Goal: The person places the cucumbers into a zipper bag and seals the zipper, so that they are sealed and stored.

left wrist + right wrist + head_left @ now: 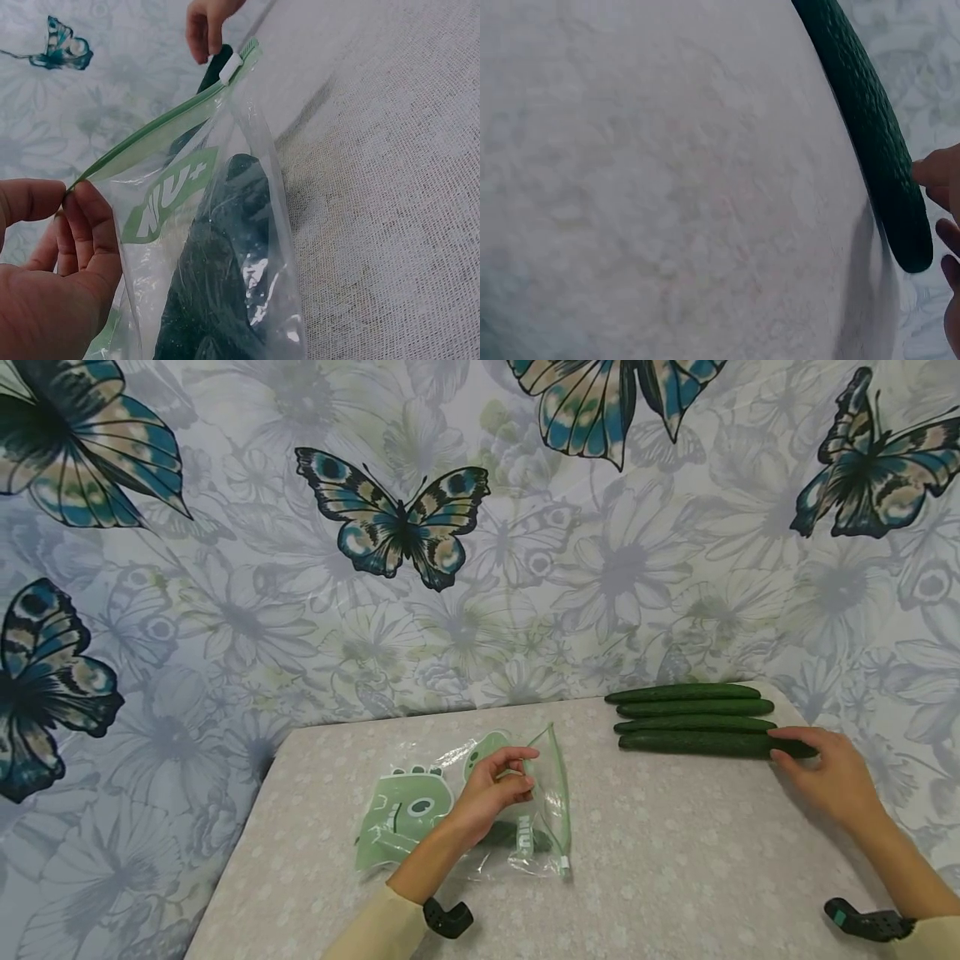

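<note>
My left hand pinches the green zip edge of a clear plastic bag between thumb and fingertips, holding the mouth raised. The bag has a pale green cartoon print and lies on the table. Inside it, dark green cucumbers show through the plastic. At the right, four long cucumbers lie side by side. My right hand grips the right end of the nearest cucumber, with fingers on the far side and thumb on the near side. The right wrist view shows that cucumber's end by the fingertips.
The other cucumbers lie behind the gripped one, near the table's back right corner. A pale patterned cloth covers the table. Behind it hangs a floral backdrop with large butterflies. A white slider sits at one end of the bag's zip.
</note>
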### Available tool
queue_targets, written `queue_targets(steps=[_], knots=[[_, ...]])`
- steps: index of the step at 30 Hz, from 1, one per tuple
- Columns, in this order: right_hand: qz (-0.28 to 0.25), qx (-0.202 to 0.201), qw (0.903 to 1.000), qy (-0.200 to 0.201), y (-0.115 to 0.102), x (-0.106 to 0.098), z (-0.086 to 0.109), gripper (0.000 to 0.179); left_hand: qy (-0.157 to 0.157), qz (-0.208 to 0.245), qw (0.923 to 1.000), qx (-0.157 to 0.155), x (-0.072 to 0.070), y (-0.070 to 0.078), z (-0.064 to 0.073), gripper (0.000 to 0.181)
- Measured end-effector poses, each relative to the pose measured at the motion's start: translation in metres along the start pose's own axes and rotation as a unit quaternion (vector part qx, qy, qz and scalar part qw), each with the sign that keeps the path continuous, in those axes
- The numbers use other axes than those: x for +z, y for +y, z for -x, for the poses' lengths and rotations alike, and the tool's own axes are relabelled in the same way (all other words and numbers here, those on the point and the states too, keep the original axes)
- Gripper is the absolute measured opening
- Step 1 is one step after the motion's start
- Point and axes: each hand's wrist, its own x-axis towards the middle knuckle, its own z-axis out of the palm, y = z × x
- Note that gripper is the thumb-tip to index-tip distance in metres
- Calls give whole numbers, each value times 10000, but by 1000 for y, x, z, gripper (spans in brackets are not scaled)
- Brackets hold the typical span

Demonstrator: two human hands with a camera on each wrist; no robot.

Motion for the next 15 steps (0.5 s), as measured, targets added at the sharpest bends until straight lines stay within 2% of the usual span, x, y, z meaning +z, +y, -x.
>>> queue_targets(steps=[6, 15], knots=[[-17, 200, 9997, -134, 19, -2, -2, 33, -17, 6, 10000, 5, 0, -1, 1, 51], [186, 479, 9971, -566, 28, -4, -5, 37, -31, -68, 9999, 81, -1, -1, 2, 52]])
